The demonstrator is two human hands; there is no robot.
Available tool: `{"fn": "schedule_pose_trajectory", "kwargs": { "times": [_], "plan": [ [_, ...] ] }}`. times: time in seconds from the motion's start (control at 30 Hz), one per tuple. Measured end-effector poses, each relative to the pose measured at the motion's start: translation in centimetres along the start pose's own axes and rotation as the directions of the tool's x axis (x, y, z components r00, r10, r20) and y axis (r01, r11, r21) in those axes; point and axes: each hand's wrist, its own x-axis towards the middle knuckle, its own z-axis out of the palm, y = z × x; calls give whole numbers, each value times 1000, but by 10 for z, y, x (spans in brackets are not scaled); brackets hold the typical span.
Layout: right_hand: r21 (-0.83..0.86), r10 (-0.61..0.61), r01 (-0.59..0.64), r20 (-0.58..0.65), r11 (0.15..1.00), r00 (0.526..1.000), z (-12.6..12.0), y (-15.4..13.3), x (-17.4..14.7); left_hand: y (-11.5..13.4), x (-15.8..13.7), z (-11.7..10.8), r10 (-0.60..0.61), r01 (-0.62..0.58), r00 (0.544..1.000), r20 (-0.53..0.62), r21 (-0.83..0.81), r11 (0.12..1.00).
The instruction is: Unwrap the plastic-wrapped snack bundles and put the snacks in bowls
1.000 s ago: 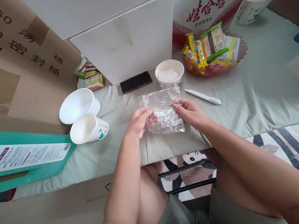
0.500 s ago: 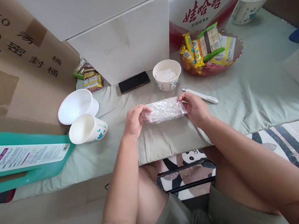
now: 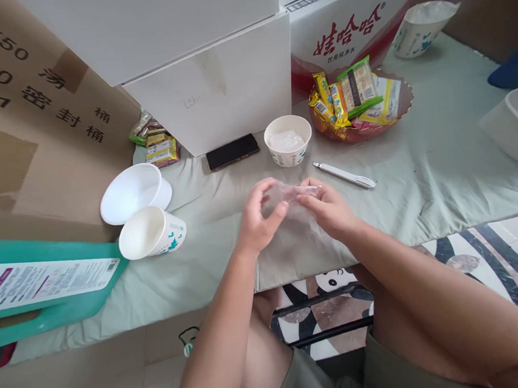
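Crinkled clear plastic film (image 3: 295, 192) is bunched between my two hands, above the front part of the cloth-covered table. My right hand (image 3: 329, 211) pinches it between thumb and fingers. On the other side, my left hand (image 3: 258, 219) curls round its left end with the fingertips on it, thumb held apart from the index finger. A thin part of the film hangs below, blurred against the cloth. Just beyond my hands stands a paper bowl (image 3: 289, 159) with clear plastic inside. A white box cutter (image 3: 345, 175) lies behind my right hand.
A black phone (image 3: 233, 152) lies before white boxes (image 3: 212, 97). A snack basket (image 3: 370, 132) stands right of the bowl. To the left are a white plastic tub (image 3: 130, 194), a tilted paper cup (image 3: 153, 232) and a green jug (image 3: 50, 247). The table edge (image 3: 300, 277) runs above my legs.
The film was stretched flat between both hands; now it is gathered into a smaller bunch. My left hand has moved right, closer to my right hand. The view has shifted slightly.
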Motion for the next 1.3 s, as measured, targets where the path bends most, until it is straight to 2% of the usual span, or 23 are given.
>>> {"fn": "schedule_pose_trajectory", "kwargs": {
  "times": [0.07,0.1,0.17,0.23,0.27,0.33,0.4,0.47,0.53,0.6,0.67,0.73,0.8,0.83,0.87,0.9,0.93,1.0,1.03,1.1,1.2,1.3],
  "plan": [
    [117,-15,1,118,993,993,5,1,-5,3,-4,8,-155,189,970,185,-183,965],
    [127,-19,2,132,992,991,6,1,-7,5,-4,10,-207,265,951,231,-255,930],
    [46,-50,48,48,998,998,8,1,-9,7,-3,11,-247,319,941,231,-370,872],
    [-88,-115,107,-87,990,990,7,0,-8,7,0,10,-244,313,947,208,-430,847],
    [-132,-125,110,-110,985,986,6,-1,-7,7,1,9,-248,319,945,212,-436,842],
    [-155,-53,46,-40,987,998,4,-2,-5,6,4,8,-271,338,938,215,-399,853],
    [-152,57,-49,50,987,997,3,-3,-4,5,7,8,-279,309,951,134,-365,878],
    [-162,80,-74,30,984,996,2,-5,-7,4,11,7,-290,264,957,-4,-404,876],
    [-197,23,-33,-49,980,999,-1,-9,-11,4,15,2,-339,243,935,-108,-502,830],
    [-292,-81,42,-124,955,989,-5,-17,-12,5,18,-5,-404,251,902,-154,-575,779],
    [-452,-243,132,-196,882,950,-9,-29,-7,7,19,-11,-445,262,878,-179,-598,757],
    [-626,-430,212,-218,750,876,-10,-43,8,7,18,-15,-461,275,868,-184,-595,755],
    [-770,-578,260,-168,583,799,-9,-57,31,7,16,-17,-454,279,874,-176,-584,762],
    [-826,-624,269,-122,495,772,-8,-63,45,7,16,-17,-444,276,879,-171,-577,769],
    [-875,-635,258,-72,411,769,-6,-68,59,7,15,-17,-434,274,885,-167,-568,777],
    [-916,-602,229,-17,330,798,-3,-73,73,7,15,-17,-425,273,890,-163,-557,784],
    [-945,-522,198,36,259,852,-1,-76,87,6,14,-17,-419,274,894,-158,-547,791],
    [-971,-243,169,125,170,962,4,-81,110,6,14,-18,-409,277,901,-143,-536,797],
    [-973,-115,168,151,159,982,6,-82,118,7,15,-18,-405,276,904,-134,-540,795],
    [-972,48,162,172,169,984,8,-82,130,7,16,-19,-397,268,910,-119,-561,783],
    [-984,84,117,129,134,988,9,-78,136,9,18,-18,-393,265,913,-108,-575,774],
    [-998,135,65,67,20,989,6,-73,134,9,20,-13,-397,286,913,-91,-552,784]
  ]
}}
